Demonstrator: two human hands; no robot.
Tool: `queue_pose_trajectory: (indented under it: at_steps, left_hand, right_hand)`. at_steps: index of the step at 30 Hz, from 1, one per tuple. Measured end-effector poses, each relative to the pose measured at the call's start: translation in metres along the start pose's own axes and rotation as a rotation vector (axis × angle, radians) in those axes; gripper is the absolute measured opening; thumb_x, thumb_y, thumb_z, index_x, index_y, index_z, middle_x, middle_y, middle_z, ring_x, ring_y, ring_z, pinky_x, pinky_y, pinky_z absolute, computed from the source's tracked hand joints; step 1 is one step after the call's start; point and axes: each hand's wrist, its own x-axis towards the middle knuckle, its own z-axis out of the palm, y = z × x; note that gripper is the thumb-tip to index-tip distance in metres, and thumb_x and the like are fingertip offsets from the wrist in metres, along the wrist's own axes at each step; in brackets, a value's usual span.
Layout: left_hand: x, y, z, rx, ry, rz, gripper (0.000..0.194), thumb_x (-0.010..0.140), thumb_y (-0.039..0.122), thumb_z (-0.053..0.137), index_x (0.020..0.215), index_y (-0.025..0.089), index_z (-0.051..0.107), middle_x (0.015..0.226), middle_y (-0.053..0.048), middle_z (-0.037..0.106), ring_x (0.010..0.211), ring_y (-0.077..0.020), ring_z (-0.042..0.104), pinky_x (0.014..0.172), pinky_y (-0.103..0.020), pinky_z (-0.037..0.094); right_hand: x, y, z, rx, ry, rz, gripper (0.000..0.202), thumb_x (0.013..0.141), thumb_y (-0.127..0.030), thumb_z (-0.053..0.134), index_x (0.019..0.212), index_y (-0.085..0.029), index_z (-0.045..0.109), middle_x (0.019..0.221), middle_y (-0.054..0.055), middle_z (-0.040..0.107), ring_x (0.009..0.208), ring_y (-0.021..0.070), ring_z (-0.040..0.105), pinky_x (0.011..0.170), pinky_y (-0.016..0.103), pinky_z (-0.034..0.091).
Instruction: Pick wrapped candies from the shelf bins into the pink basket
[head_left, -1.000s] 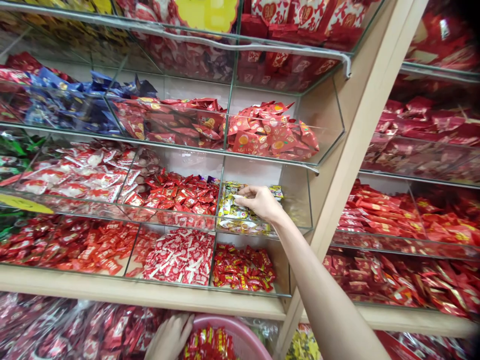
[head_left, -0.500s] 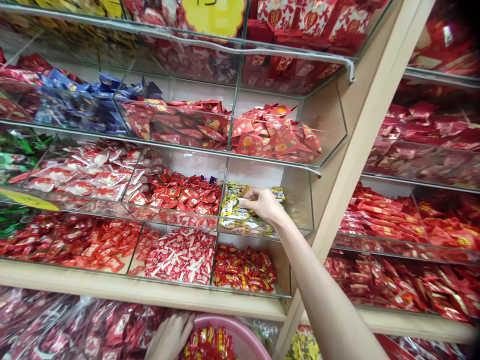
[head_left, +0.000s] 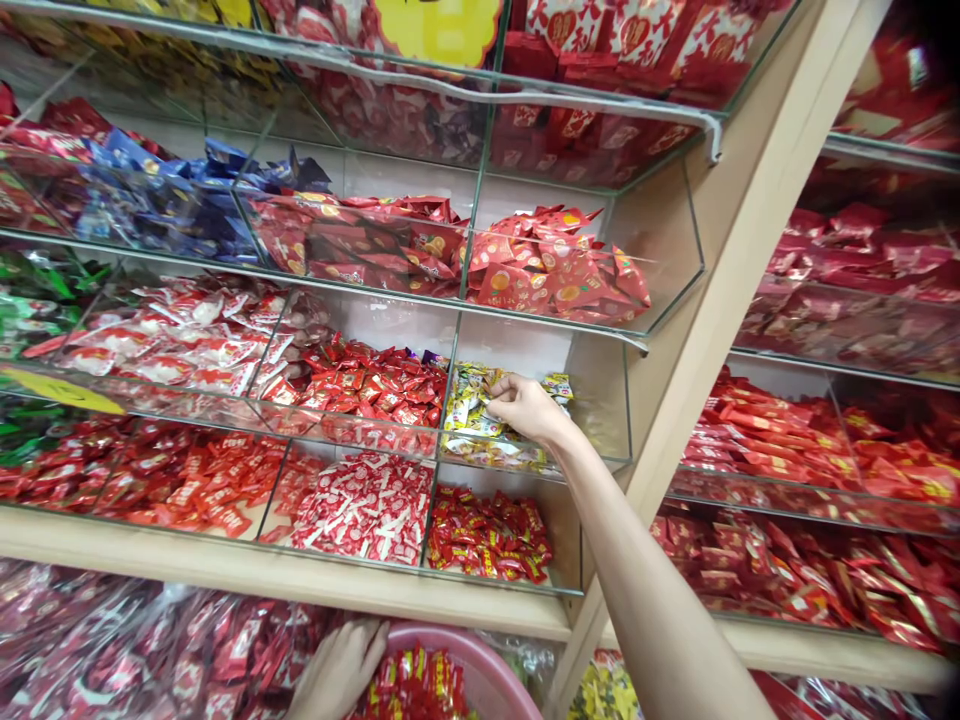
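Note:
My right hand (head_left: 525, 408) reaches into a glass-fronted bin of yellow-and-white wrapped candies (head_left: 472, 400). Its thumb and fingers are closed in a pinch at the candies; whatever lies between the fingertips is too small to make out. Low in the view, my left hand (head_left: 341, 668) is curled over the left rim of a pink basin (head_left: 491, 668). Inside the basin are red-and-yellow wrapped candies (head_left: 420, 685). The basin's lower part is cut off by the frame.
Clear dividers and front panels separate the bins. Left of the yellow candies are red wrapped candies (head_left: 375, 385); below are red-and-yellow ones (head_left: 491, 535). A glass shelf edge (head_left: 555, 322) runs above my right hand, and a wooden upright (head_left: 675, 400) stands to its right.
My right hand's fingers have shifted slightly among the yellow candies, and the whitish bit at the thumb tip no longer shows. My left hand stays at the basin. The view has shifted slightly.

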Motion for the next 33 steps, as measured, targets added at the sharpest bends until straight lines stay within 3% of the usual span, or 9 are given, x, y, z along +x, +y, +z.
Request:
queue_pose_trajectory:
  at_steps: [3, 8, 21, 30, 33]
  left_hand:
    - [0.0, 0.0, 0.0, -0.002, 0.002, 0.002, 0.041, 0.091, 0.038, 0.025, 0.1, 0.022, 0.063, 0.094, -0.007, 0.067, 0.097, -0.0205, 0.06, 0.084, -0.027, 0.041]
    - [0.001, -0.003, 0.003, 0.019, 0.002, 0.032, 0.042, 0.092, 0.037, 0.023, 0.097, 0.023, 0.062, 0.091, -0.006, 0.067, 0.093, -0.0218, 0.061, 0.081, -0.029, 0.042]
    - [0.004, -0.008, 0.008, 0.038, 0.008, 0.033, 0.041, 0.091, 0.038, 0.023, 0.099, 0.024, 0.061, 0.093, -0.006, 0.066, 0.094, -0.0216, 0.06, 0.081, -0.03, 0.041]
    - [0.004, -0.012, 0.014, 0.067, 0.019, 0.028, 0.042, 0.091, 0.04, 0.023, 0.098, 0.024, 0.061, 0.091, -0.005, 0.066, 0.091, -0.0217, 0.061, 0.078, -0.03, 0.041]
    - [0.005, -0.01, 0.012, 0.073, 0.019, 0.028, 0.042, 0.091, 0.04, 0.023, 0.096, 0.024, 0.061, 0.09, -0.005, 0.066, 0.09, -0.022, 0.061, 0.077, -0.03, 0.042]
  right_hand:
    - [0.0, 0.001, 0.0, 0.001, -0.039, 0.016, 0.015, 0.059, -0.015, 0.059, 0.074, -0.014, 0.056, 0.059, -0.003, 0.051, 0.055, 0.0092, 0.047, 0.052, 0.021, 0.036]
    - [0.004, 0.007, 0.0, 0.048, -0.071, 0.015, 0.028, 0.052, -0.019, 0.07, 0.076, -0.014, 0.056, 0.062, -0.004, 0.051, 0.056, 0.009, 0.047, 0.052, 0.021, 0.036]
    - [0.006, 0.01, 0.001, -0.056, -0.044, -0.013, 0.029, 0.05, -0.022, 0.071, 0.075, -0.015, 0.057, 0.064, -0.005, 0.05, 0.061, 0.0102, 0.046, 0.055, 0.021, 0.034]
    - [0.004, 0.01, -0.002, -0.033, 0.059, -0.074, 0.021, 0.053, -0.025, 0.069, 0.068, -0.015, 0.058, 0.061, -0.004, 0.053, 0.057, 0.0102, 0.047, 0.055, 0.023, 0.034]
    - [0.004, 0.011, -0.001, -0.006, 0.037, -0.063, 0.023, 0.053, -0.025, 0.069, 0.069, -0.014, 0.058, 0.06, -0.004, 0.053, 0.056, 0.0099, 0.047, 0.054, 0.023, 0.035]
